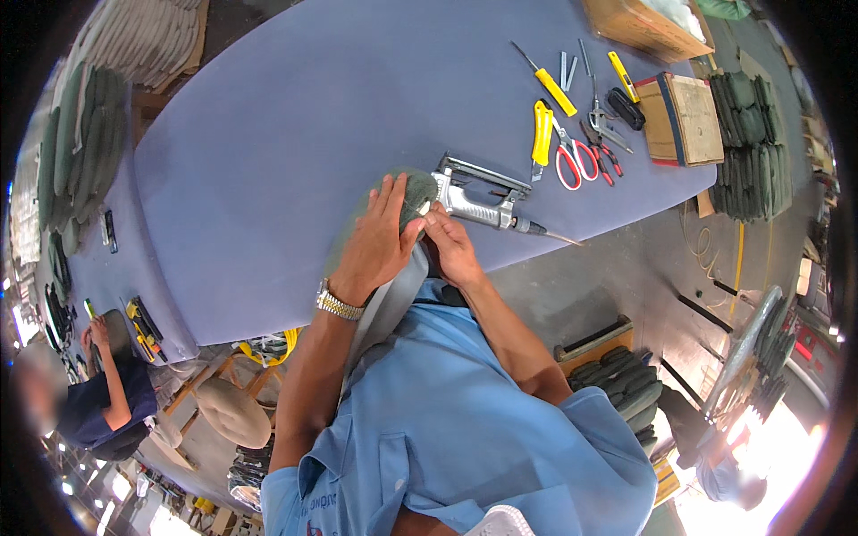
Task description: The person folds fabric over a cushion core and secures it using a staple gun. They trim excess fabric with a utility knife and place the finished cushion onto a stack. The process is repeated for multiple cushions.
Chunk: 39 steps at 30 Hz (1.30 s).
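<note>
A green-grey padded cushion (340, 234) with a pale grey underside (390, 301) is tilted up at the table's near edge, against my body. My left hand (379, 239), with a metal watch (339, 302) on its wrist, lies over the cushion's rim, fingers stretched across the green cover and thumb at the edge. My right hand (452, 246) pinches the cushion's edge beside that thumb. What lies between the fingertips is partly hidden. Just past my right hand rests a silver staple gun (478, 205) with its air hose fitted, touched by neither palm.
On the blue-grey table (268, 134) lie red-handled scissors (574, 161), a yellow cutter (542, 134), a yellow screwdriver (556, 92), pliers (601, 152) and a blow gun (604, 121). Cardboard boxes (695, 121) stand at the right. A co-worker (107, 393) sits at left; cushion stacks (752, 147) surround.
</note>
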{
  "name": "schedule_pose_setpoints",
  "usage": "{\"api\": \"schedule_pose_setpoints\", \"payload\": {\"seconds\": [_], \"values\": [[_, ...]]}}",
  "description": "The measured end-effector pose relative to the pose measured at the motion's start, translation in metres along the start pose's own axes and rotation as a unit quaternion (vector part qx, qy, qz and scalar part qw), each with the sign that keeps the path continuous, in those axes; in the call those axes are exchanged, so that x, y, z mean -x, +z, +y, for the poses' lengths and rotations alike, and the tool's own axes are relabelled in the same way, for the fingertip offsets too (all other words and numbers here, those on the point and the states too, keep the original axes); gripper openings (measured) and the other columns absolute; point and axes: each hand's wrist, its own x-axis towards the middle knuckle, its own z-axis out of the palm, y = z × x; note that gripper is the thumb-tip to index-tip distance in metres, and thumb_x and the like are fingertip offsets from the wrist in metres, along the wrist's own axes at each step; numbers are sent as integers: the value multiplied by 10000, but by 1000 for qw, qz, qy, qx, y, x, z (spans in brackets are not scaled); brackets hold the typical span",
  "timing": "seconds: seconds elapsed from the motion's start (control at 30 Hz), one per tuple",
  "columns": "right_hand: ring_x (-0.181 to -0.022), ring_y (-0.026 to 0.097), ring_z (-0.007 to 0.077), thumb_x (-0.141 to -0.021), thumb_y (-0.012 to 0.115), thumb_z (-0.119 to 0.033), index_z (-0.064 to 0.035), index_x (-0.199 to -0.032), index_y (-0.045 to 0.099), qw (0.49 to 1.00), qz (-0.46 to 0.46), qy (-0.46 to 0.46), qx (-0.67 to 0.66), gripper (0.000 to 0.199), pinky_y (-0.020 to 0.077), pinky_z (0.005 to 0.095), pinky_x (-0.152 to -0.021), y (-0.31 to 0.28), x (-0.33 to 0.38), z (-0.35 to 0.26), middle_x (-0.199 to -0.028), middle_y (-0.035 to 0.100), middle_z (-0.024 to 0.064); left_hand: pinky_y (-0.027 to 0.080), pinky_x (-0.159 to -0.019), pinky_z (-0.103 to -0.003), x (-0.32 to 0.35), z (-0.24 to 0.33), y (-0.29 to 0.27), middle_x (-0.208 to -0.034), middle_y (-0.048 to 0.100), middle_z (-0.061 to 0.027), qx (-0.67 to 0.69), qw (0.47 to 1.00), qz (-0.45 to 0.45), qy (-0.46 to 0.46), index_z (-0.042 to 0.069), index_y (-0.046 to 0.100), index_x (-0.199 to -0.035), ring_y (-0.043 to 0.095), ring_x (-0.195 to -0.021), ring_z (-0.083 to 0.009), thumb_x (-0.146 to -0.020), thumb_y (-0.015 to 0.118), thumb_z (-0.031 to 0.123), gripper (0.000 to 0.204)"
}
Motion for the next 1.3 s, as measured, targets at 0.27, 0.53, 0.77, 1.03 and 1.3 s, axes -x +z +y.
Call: {"api": "schedule_pose_setpoints", "payload": {"seconds": [0.27,0.53,0.77,1.03,1.3], "values": [[-1140,585,308,-873,749,-82,-61,-1282,608,805,72,15,589,433,481,411,-993,-58,2,-49,-1229,603,150,495,-1061,-578,2,20,2,-1601,411,-220,-97,994,21,-46,76,336,-1589,459,-1424,-461,-1024,584,409,701],[-1159,605,401,-707,819,-89,-111,-1459,485,781,-14,5,624,823,506,475,-988,-77,-35,-42,-1241,626,193,504,-1046,-587,4,14,6,-1567,463,-215,-88,994,64,-28,82,380,-1565,497,-1396,-449,-997,620,408,697],[-1097,702,312,-781,790,-112,-2,-1319,624,858,95,73,500,573,537,394,-974,-50,8,-110,-1198,711,207,482,-1091,-501,6,20,3,-1575,451,-224,-111,991,51,-46,57,361,-1574,486,-1399,-454,-1020,598,376,682],[-1119,682,219,-807,790,-51,17,-1292,631,910,12,-24,413,514,533,345,-966,-22,57,-132,-1197,699,148,499,-1079,-512,6,22,-1,-1604,429,-180,-106,992,24,-68,98,349,-1589,457,-1437,-418,-1013,606,372,688],[-1127,664,188,-807,781,-28,16,-1310,611,916,2,-11,401,533,519,330,-981,-8,46,-124,-1210,690,130,466,-1117,-554,5,25,-7,-1642,381,-146,-95,992,-4,-81,135,298,-1616,417,-1477,-383,-983,623,286,727]]}}
